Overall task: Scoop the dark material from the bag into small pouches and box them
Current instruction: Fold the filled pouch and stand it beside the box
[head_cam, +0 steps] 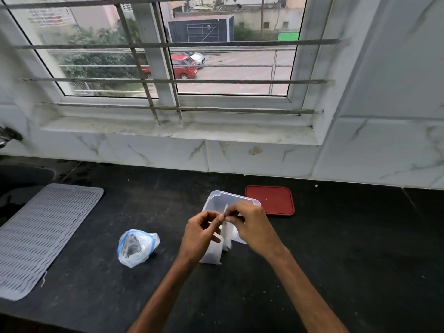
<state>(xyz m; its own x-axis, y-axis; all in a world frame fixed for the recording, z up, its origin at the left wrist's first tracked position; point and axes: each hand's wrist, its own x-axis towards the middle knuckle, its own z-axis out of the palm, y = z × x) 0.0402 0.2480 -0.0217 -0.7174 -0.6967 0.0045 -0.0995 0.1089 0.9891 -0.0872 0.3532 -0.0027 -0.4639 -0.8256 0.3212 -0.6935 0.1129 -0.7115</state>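
Note:
A small white pouch (212, 254) hangs upright over the black counter in front of a clear plastic box (219, 200). My left hand (204, 233) and my right hand (249, 224) meet above it, and both pinch the pouch's top edge between thumb and fingertips. A second pale pouch (228, 236) shows just behind, under my right hand. Left of my hands lies a crumpled clear bag with blue stripes (137, 247) with dark material inside it. The box's inside is mostly hidden by my hands.
A red lid (270, 200) lies flat right of the box. A grey ribbed drying mat (43, 236) covers the counter's left end, beside a dark sink (21, 175). A marble-tiled wall and a barred window stand behind the counter.

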